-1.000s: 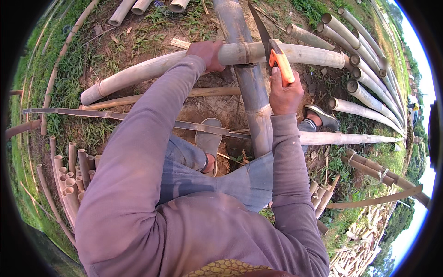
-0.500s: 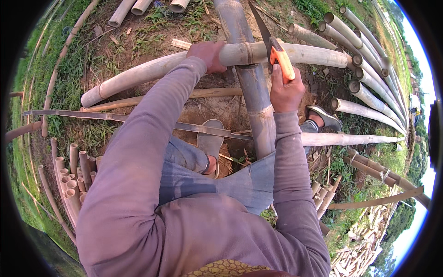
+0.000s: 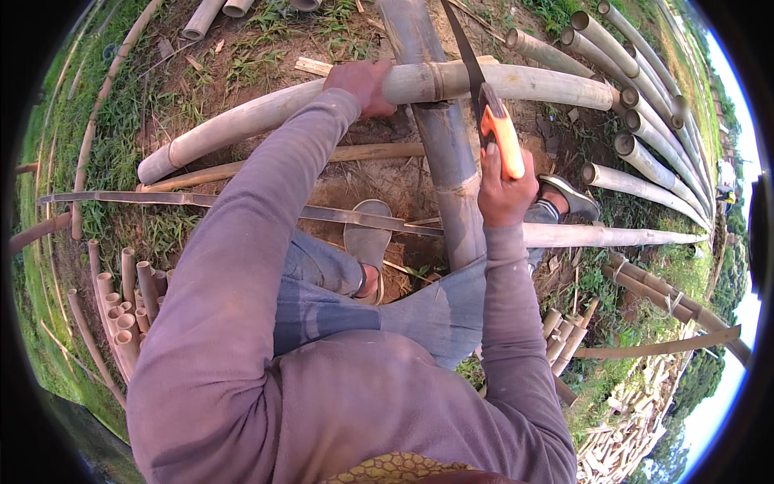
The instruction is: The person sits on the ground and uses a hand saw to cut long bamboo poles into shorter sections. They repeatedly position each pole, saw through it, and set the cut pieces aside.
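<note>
A pale bamboo pole (image 3: 258, 117) lies crosswise over a thick grey bamboo trunk (image 3: 442, 153) that runs away from me. My left hand (image 3: 361, 82) presses down on the pale pole just left of the trunk. My right hand (image 3: 504, 187) grips the orange handle of a hand saw (image 3: 498, 133). The saw's dark blade rests across the pale pole to the right of my left hand, its tip pointing away. My grey shoes (image 3: 367, 242) stand on either side of the trunk.
Several cut bamboo poles (image 3: 645, 137) lie stacked at the right. Short bamboo pieces (image 3: 121, 306) are bundled at the lower left, and more lie at the lower right (image 3: 564, 339). A long split strip (image 3: 201, 200) crosses in front of my feet. Grass and bare soil surround everything.
My right hand and the saw have shifted slightly along the cut in the pale pole. My left hand stays pressed on the pole.
</note>
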Demonstrator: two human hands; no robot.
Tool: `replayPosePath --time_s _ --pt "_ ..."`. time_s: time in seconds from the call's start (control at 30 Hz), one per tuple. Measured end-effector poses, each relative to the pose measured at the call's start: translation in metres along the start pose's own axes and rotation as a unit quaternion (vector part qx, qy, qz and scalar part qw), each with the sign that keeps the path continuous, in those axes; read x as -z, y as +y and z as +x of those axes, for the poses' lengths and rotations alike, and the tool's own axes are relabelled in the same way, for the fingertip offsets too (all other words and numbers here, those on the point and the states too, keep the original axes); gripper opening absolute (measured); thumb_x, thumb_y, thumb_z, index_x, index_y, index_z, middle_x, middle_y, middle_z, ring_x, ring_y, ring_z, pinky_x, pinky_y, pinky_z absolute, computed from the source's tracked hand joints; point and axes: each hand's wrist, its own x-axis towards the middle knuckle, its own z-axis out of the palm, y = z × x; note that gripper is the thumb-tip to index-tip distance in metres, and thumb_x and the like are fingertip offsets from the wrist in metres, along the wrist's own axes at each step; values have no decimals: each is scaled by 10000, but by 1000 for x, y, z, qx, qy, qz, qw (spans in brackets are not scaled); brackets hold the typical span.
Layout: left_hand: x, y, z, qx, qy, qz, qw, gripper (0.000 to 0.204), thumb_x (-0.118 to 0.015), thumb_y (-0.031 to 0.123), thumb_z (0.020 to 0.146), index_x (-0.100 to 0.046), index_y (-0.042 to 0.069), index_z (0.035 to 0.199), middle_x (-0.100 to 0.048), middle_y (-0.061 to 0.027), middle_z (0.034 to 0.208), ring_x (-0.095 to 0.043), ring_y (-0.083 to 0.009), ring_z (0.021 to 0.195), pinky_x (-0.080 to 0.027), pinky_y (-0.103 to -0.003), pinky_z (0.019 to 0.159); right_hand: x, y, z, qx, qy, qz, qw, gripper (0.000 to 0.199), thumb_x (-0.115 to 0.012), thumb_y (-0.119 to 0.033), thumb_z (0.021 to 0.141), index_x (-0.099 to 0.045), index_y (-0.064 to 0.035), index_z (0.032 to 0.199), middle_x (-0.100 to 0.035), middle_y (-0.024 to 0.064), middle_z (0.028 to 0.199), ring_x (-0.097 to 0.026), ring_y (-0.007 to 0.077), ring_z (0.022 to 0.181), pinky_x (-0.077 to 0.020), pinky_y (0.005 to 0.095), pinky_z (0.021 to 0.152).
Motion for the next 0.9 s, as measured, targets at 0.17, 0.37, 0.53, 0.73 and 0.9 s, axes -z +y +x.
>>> replayPosePath --time_s 0.17,0.37,0.53,0.73,0.9 --pt "10 -8 -3 8 -7 4 1000 708 -854 525 791 -614 123 1322 -760 -140 1219 -734 -352 1151 -584 -478 989 -9 -15 13 6 3 -9 1000 194 -797 -159 971 -699 -16 1060 -696 118 782 -665 195 648 -536 351 647" --pt "3 -12 -1 11 -2 8 1000 689 -858 524 788 -624 116 1292 -757 -152 1209 -737 -368 1124 -585 -487 970 111 -17 -164 -28 -22 -46 998 190 -724 -11 978 -677 80 1138 -743 174 1034 -738 207 850 -573 333 756" --pt "-11 -6 -4 -5 15 -2 1000 673 -857 519 791 -625 119 1279 -754 -158 1216 -738 -368 1123 -583 -491 971 22 5 -25 -17 -5 -14 1000 214 -808 -119 950 -691 3 1081 -714 160 793 -703 257 651 -551 352 647" --pt "-1 -9 -1 0 22 15 1000 685 -857 525 801 -614 127 1303 -753 -148 1228 -732 -363 1143 -579 -490 986 5 -19 8 53 2 -9 999 222 -801 -148 955 -692 -4 1082 -713 179 800 -726 315 665 -559 386 656" --pt "4 -11 2 8 -15 13 1000 746 -855 546 807 -588 128 1366 -740 -147 1271 -718 -360 1183 -571 -487 1009 116 -21 -128 -8 -61 -26 998 243 -695 -84 1039 -618 91 1189 -692 86 875 -633 80 713 -556 276 676"
